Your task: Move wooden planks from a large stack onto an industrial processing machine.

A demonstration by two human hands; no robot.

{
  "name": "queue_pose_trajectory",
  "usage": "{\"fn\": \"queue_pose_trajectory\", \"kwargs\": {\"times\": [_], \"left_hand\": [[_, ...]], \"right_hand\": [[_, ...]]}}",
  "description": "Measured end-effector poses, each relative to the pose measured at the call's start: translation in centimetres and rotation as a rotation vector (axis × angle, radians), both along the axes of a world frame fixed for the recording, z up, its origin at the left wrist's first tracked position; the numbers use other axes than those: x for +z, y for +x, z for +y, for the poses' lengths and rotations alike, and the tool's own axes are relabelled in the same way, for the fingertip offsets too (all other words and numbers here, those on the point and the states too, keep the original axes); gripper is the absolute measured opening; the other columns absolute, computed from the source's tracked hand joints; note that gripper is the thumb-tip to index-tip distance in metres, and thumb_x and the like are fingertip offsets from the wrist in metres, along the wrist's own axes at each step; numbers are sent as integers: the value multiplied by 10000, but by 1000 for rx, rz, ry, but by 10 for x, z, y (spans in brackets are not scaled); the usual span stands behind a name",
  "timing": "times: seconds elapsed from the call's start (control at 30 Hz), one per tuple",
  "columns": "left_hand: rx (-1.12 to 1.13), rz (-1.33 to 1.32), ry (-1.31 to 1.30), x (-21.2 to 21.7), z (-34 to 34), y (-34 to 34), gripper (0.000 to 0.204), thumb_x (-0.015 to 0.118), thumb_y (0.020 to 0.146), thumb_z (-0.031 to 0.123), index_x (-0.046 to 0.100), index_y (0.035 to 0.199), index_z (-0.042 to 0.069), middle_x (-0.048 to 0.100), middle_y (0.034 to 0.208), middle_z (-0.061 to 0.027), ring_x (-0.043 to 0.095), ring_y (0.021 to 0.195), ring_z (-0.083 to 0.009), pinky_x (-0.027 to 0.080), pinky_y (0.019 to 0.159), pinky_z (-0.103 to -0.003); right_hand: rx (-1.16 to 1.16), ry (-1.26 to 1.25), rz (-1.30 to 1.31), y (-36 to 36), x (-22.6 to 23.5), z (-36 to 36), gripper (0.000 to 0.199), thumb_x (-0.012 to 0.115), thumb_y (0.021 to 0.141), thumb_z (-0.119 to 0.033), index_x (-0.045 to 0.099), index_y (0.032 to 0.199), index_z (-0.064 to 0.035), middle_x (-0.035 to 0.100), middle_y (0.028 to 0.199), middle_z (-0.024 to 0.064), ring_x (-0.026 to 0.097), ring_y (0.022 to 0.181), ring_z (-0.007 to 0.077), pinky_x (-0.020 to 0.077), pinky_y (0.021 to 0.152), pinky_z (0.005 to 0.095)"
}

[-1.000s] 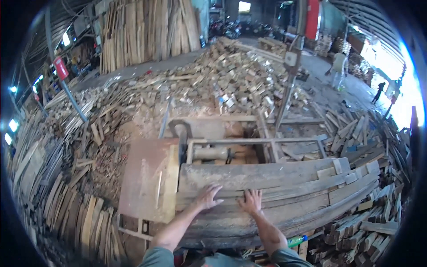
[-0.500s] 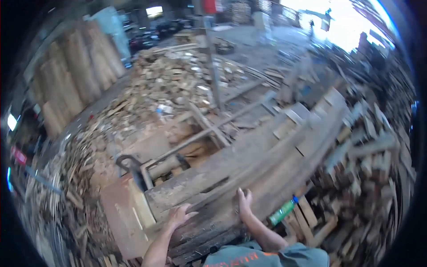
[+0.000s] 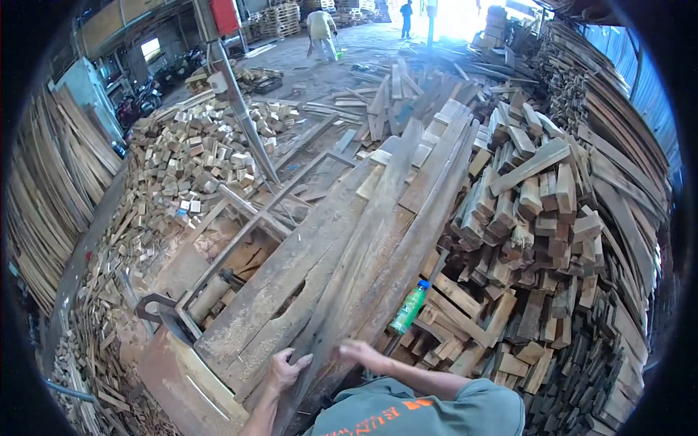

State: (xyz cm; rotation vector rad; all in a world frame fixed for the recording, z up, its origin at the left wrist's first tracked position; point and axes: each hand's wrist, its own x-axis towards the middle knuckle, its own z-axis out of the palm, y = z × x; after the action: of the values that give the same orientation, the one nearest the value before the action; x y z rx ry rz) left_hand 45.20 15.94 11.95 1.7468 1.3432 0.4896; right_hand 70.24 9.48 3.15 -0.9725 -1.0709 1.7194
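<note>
A long, narrow wooden plank (image 3: 349,254) lies lengthwise over wider boards, its near end by my body. My left hand (image 3: 285,370) grips its left edge near that end, thumb over the top face. Just right of the plank, my right hand (image 3: 362,356) is smeared by motion. Its fingers look bent, and I cannot tell whether they touch wood. Under the plank to the left is a broad, dusty board (image 3: 280,272) with a dark split. A green bottle (image 3: 408,309) with a blue cap lies to the right, beside the boards.
Cut timber (image 3: 538,196) is heaped on the right. A metal frame (image 3: 251,225) and a pile of small blocks (image 3: 211,145) are to the left, with a leaning post (image 3: 243,116). Farther back, a person (image 3: 321,35) bends over and another (image 3: 406,18) stands near the bright opening.
My view has swung to the right and steadied. My right hand, earlier farther forward on the boards, is now nearer my body. My left hand remains at the wood's near end.
</note>
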Motion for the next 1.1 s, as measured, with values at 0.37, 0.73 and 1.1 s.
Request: {"fn": "queue_pose_trajectory", "kwargs": {"times": [0.37, 0.73, 1.1], "left_hand": [[26, -538, -185, 44, 60, 187, 320, 786, 849, 279, 696, 974, -2, 693, 816, -33, 578, 738, -86, 498, 661, -282], [-65, -644, -51, 97, 150, 226, 708, 687, 920, 158, 285, 1492, 44, 579, 1183, -114, 560, 1116, -181, 465, 944, -303], [978, -263, -193, -90, -37, -33, 411, 705, 924, 198, 560, 1255, 1, 640, 1004, -53, 582, 885, -119, 475, 791, -261]], "right_hand": [[-69, -3, -325, -4, 26, -37, 398, 716, 915, -242, 607, 1191, 24, 708, 1032, 80, 607, 955, 111, 519, 853, 322], [-1128, 347, -545, 451, 154, 335, 581, 653, 901, -481, 553, 1239, -19, 645, 991, 94, 594, 947, 191, 514, 769, 374], [-497, 489, -477, 121, 21, 295, 125, 627, 896, -113, 690, 889, -5, 667, 805, 39, 610, 764, 115, 521, 677, 319]]}}
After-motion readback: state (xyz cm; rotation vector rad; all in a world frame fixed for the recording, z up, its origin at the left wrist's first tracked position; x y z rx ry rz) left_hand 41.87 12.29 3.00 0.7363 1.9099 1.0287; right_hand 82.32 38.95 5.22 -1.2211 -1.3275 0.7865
